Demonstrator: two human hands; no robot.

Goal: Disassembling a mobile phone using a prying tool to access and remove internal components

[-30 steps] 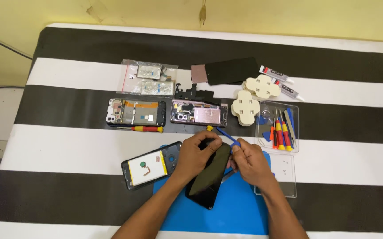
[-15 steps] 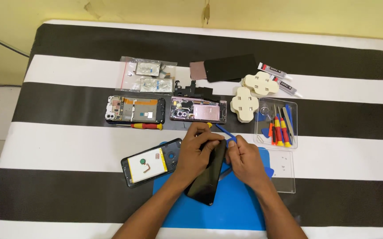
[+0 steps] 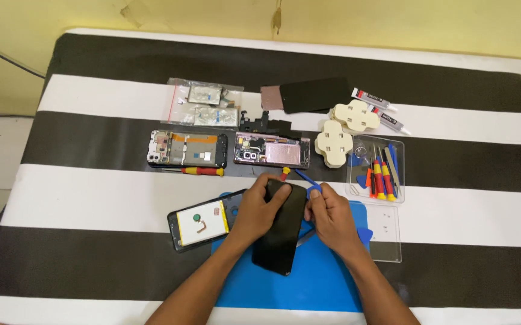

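Head view shows us our left hand (image 3: 264, 212) spread over the upper half of a black smartphone (image 3: 281, 232), its grip clenched down on the dark glass to pin it against the blue work mat (image 3: 308, 283). Our right hand (image 3: 331, 218) sits just beside the phone's right edge, its grip pinching a blue pry tool (image 3: 308, 182) whose thin end slants up and away from the knuckles. A second ago the phone lay more tilted, with its lower corner swung further toward our left arm; now it stands closer to upright between the two hands, and the right hand has closed in until it touches the phone's side. We judge that the tool is being worked along the seam of that edge.

Just left of the left hand lies an opened phone back (image 3: 203, 221) with a yellow panel. Beyond the fingertips of both hands lie two stripped phone frames (image 3: 187, 149), and a red-and-yellow screwdriver (image 3: 203, 171) rests near them. Well to the right of the right hand a clear tray (image 3: 396, 144) holds more small tools, all on the striped table (image 3: 92, 192).
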